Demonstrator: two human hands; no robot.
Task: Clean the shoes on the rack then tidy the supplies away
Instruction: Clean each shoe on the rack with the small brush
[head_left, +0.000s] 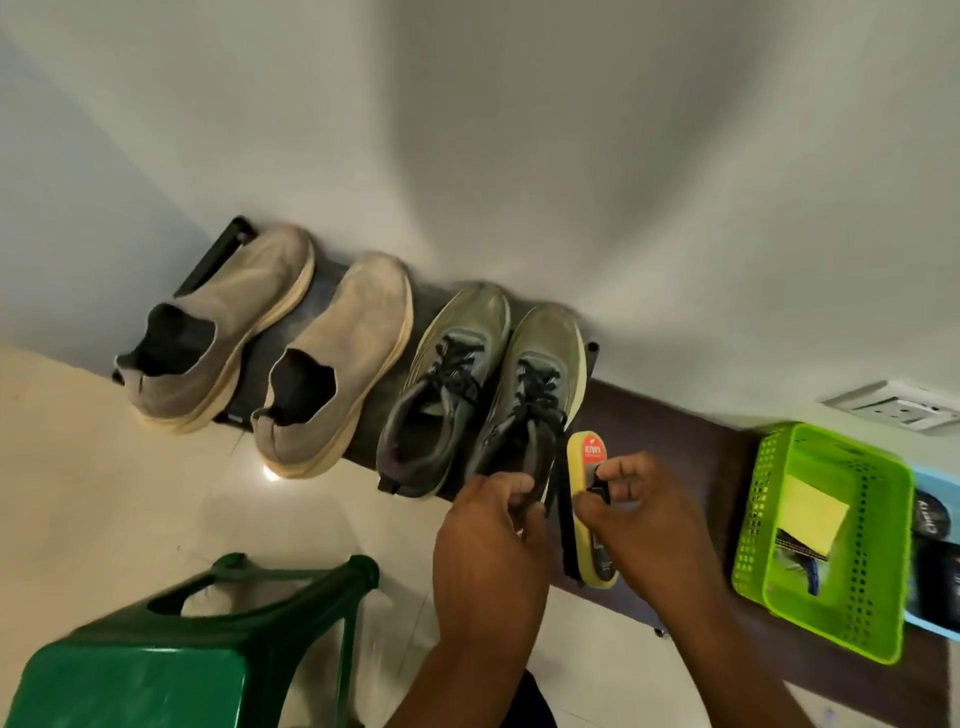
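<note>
Only one view here, from the head camera looking down. Four shoes sit side by side on the dark rack (311, 312) against the wall, all toes to the wall and heels toward the person, so every long axis runs wall-to-room, slanted a bit in the frame.

The one being worked on is the rightmost grey-green lace-up shoe (535, 384). The left hand (488, 540) has its fingers curled over the heel end of that shoe, gripping it. The right hand (639, 514) is just beside it, thumb and fingers pinching what looks like a dark lace end or tab; it's a little blurred so I won't swear which.

Between the two hands lies the yellow Kiwi shoe brush (592, 504), on its side with dark bristles facing the shoe. Its long axis runs about parallel to the shoe, label end toward the wall. I can't tell if the right hand actually touches it, but that's clearly the nearer hand for picking it up.

Off to the right, well apart, is the green basket (769, 519) with a yellow cloth (810, 512) in it. A green plastic stool (156, 675) stands on the floor near the person.
</note>
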